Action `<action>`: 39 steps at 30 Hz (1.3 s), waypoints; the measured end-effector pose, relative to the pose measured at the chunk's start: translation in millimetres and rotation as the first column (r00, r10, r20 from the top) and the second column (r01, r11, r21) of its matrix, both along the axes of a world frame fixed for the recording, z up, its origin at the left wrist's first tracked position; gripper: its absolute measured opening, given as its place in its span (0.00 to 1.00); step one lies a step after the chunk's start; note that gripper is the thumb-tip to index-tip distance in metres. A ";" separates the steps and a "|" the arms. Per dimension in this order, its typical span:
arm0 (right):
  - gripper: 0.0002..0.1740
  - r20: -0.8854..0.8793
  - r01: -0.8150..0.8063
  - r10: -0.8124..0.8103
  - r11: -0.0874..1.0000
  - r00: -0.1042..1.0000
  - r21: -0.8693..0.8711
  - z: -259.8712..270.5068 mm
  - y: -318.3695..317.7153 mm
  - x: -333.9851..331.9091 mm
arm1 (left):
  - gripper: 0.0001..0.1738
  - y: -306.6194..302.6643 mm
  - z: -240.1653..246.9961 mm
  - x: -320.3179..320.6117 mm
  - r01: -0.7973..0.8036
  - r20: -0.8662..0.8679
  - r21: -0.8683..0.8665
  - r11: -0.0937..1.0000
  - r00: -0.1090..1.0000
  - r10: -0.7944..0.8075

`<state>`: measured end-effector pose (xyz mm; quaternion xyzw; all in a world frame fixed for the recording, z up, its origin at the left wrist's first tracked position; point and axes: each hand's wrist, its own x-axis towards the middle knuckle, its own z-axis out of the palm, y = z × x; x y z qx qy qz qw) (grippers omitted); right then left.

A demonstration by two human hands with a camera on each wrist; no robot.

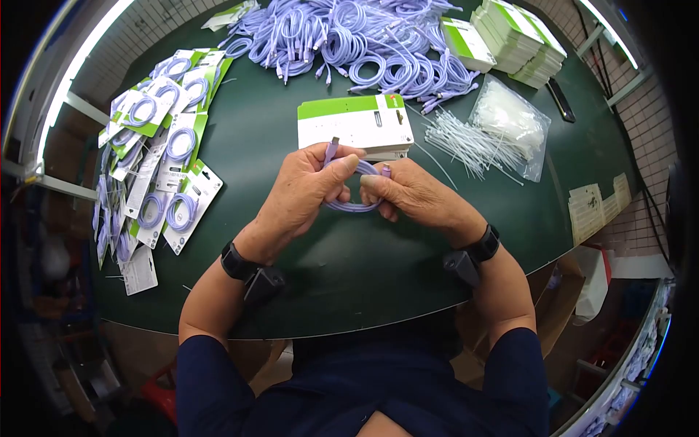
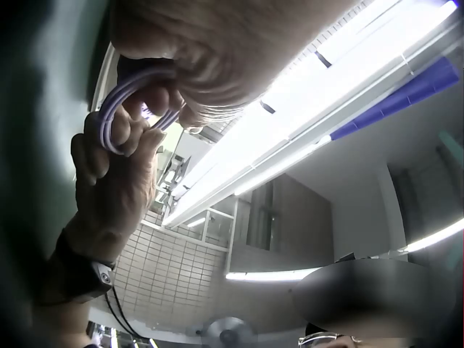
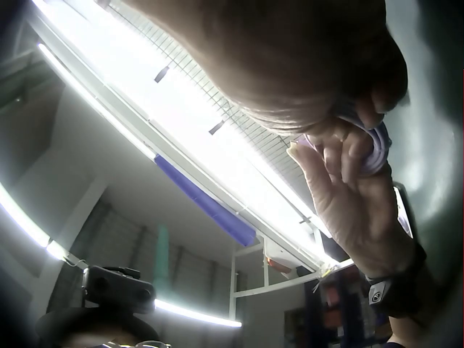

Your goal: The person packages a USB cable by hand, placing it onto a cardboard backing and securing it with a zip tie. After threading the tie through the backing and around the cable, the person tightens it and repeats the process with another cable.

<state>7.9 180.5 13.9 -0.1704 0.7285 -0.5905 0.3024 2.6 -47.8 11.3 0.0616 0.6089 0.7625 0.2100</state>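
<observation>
A lilac USB cable (image 1: 352, 207), wound into a small coil, is held between both hands above the table. My left hand (image 1: 300, 183) grips the coil's left side, and one connector (image 1: 331, 148) sticks up past the thumb. On the opposite side my right hand (image 1: 419, 191) pinches the coil, with the other connector (image 1: 386, 171) showing by the thumb. In the left wrist view the cable loops (image 2: 109, 123) pass round between the two hands. Just beyond the fingers lies a stack of green-and-white cards (image 1: 353, 124).
Carded cables (image 1: 178, 146) pile up at the left. Loose lilac cables (image 1: 349, 44) heap at the back. White cable ties (image 1: 470, 142) lie at right beside a plastic bag (image 1: 510, 124). Stacked cards (image 1: 520, 40) and a dark phone (image 1: 561, 100) stand at the back right.
</observation>
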 end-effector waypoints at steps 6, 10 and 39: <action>0.27 0.080 0.252 -0.240 0.908 0.968 -0.335 -4.8 13.1 -3.2 | 0.34 2.8 31.3 4.9 -0.605 -0.871 -0.075 0.793 0.427 0.243; 0.25 0.131 0.249 -0.213 0.872 0.968 -0.422 0.3 12.1 1.2 | 0.43 6.8 43.0 37.7 -0.430 -0.873 -0.414 0.802 0.437 -0.216; 0.25 -0.728 0.097 -0.164 0.986 0.666 -0.133 56.0 13.1 18.6 | 0.13 0.0 36.4 20.9 -0.203 -0.925 -0.224 0.953 0.351 -0.143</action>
